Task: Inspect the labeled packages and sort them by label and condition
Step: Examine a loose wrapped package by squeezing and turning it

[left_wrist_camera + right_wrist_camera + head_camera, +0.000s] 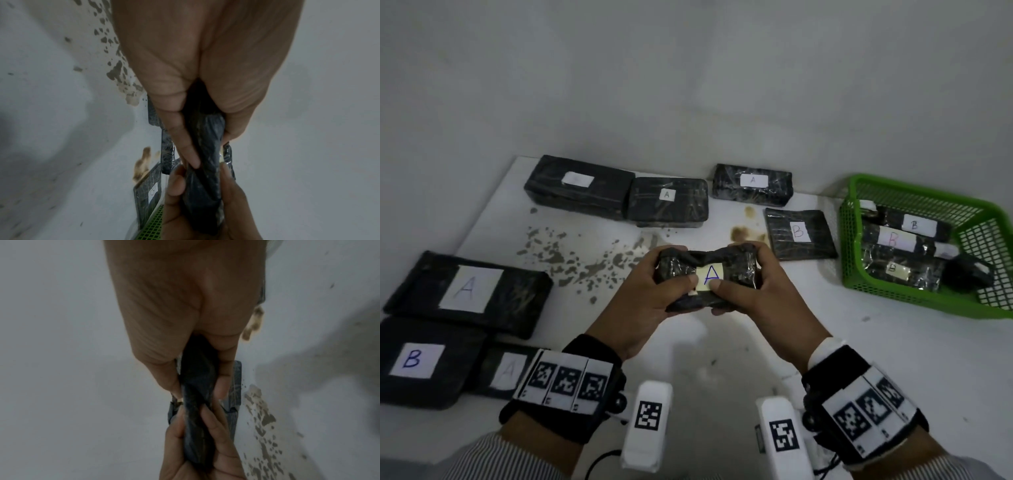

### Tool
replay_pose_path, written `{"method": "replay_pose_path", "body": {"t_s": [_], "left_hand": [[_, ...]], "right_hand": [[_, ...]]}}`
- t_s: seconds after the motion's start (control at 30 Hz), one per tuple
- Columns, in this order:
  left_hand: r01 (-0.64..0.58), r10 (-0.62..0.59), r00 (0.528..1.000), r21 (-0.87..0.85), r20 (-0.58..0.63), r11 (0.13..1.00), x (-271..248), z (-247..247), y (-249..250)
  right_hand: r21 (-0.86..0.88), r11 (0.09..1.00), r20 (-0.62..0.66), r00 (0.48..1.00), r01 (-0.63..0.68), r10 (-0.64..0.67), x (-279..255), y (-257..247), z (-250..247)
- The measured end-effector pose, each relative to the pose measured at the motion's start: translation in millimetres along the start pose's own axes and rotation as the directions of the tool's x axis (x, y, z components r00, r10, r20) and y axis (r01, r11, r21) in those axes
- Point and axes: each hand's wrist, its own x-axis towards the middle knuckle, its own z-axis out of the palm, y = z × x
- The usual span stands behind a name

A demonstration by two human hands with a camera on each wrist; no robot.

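1. White table surface [722, 342]: flat and matte, with grey chipped patches and a brown stain.
2. Green plastic mesh basket [962, 301]: rectangular, on the right of the table, containing black wrapped packs; three show B labels.
3. Large black wrapped package with white A label [517, 294]: a flat slab on the left side of the table.
4. Small black plastic-wrapped package with a yellow paper A label [709, 274]: glossy, crinkled film, dented along the top edge; held above the table centre.
5. Left hand [650, 291]: fingers curled around the package's left end, thumb on the front.
6. Right hand [753, 291]: fingers wrapped around the right end, thumb at the label edge.
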Motion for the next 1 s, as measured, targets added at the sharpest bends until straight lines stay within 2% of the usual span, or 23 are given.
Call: {"method": "replay_pose_path", "body": {"t_s": [0.17,0.33,0.5,0.63,0.8,0.87,1.0], "left_hand": [[0.007,-0.005,1.000,0.124,-0.020,0.992,-13,-12,14],[-0.014,0.023,1.000,0.359,-0.021,0.933,-15,-27,19],[-0.070,0.081,0.997,0.343,-0.017,0.937,-16,-27,16],[-0.105,0.113,0.994,0.345,-0.005,0.933,-13,-21,10],[-0.017,0.021,1.000,0.235,-0.012,0.972,-11,-8,9],[-0.002,0.007,1.000,0.231,-0.020,0.973,-8,-9,8],[-0.058,0.083,0.993,0.260,-0.084,0.964,-3,-14,9]], "right_hand": [[0.082,0.997,-0.072,0.997,-0.010,0.016,0,1,23],[0.002,0.999,-0.118,0.992,-0.036,0.036,1,-1,31],[-0.088,0.993,-0.089,0.993,-0.083,0.075,0,-6,29],[-0.071,0.995,-0.160,0.986,-0.067,0.055,0,-8,26],[-0.034,0.999,-0.235,0.972,-0.029,0.020,4,-4,28],[-0.033,0.998,-0.213,0.975,-0.062,0.053,4,-2,27],[-0.005,0.991,-0.107,0.985,-0.135,0.134,2,0,22]]}}
